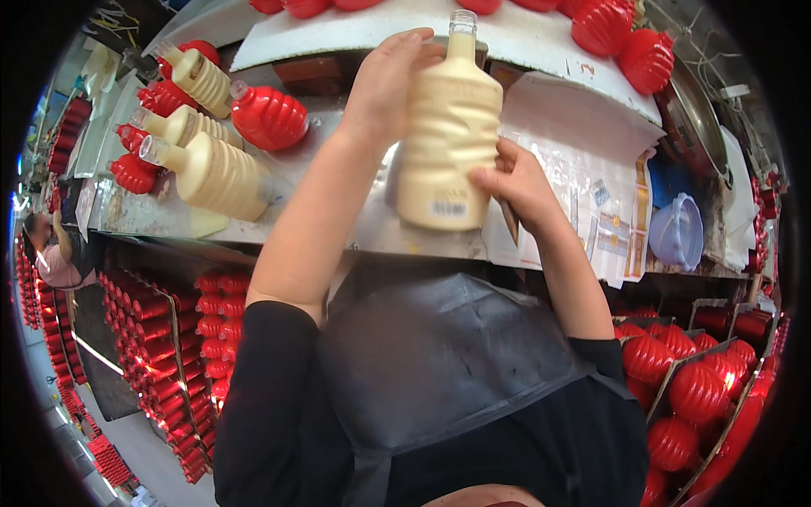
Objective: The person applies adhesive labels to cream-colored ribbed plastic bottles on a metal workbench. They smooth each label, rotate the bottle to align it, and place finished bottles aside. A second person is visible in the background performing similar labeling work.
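A cream glass bottle (452,139) with wavy ridges and a clear, uncapped neck stands upright in front of me, slightly tilted. My left hand (395,80) is against its upper left side, fingers reaching behind the shoulder; the thumb is hidden. At the bottle's lower right, my right hand (522,182) touches it with the thumb, and the fingers curl behind. A thin brown stick-like tool (509,221) pokes down from under the right hand; its kind is not clear. Whether the bottle's base rests on the worktable (372,224) I cannot tell.
Cream bottles (221,177) lie on their sides at the left beside red ridged bottles (269,117). More red ones (649,61) line a white raised shelf (541,42). At right are printed sheets (612,228) and a lilac bucket (677,232). Crates of red bottles (699,393) stand below.
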Motion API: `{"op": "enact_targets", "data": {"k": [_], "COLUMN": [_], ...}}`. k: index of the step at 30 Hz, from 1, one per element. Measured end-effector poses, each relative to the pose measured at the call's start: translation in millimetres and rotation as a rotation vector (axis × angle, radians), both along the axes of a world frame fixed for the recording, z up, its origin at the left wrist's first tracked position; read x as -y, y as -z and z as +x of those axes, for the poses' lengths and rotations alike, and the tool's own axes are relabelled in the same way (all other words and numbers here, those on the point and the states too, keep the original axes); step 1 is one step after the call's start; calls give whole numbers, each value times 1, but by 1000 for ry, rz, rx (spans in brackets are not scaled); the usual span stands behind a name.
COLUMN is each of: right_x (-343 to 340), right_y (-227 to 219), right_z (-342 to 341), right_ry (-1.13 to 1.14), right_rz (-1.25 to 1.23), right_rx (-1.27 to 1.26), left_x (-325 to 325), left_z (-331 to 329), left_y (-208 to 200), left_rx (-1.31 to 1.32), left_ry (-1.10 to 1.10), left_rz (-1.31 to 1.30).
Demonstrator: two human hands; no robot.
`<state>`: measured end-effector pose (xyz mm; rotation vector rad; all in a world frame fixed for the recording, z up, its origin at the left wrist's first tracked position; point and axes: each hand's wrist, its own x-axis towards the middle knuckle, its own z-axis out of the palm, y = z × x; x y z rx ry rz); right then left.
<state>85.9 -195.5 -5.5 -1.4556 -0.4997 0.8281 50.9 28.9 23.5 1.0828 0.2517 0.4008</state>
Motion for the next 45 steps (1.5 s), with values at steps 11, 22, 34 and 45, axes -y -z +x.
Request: {"op": "enact_targets", "data": {"k": [11, 22, 34, 45], "right_x": [4, 5, 12, 6], "right_y": [5, 12, 15, -14], "right_z": [8, -22, -14, -24], "right_ry": [-96, 82, -98, -35], "right_rz": [-105, -13, 121, 166], "right_rx": [-49, 123, -13, -50], "left_x": [39, 42, 52, 56], "left_z": [-95, -124, -119, -120], "left_y": [50, 67, 72, 43], "left_rx": [-170, -190, -197, -178], "left_ry": [96, 143, 24, 85], "left_rz": [355, 679, 823, 441]}}
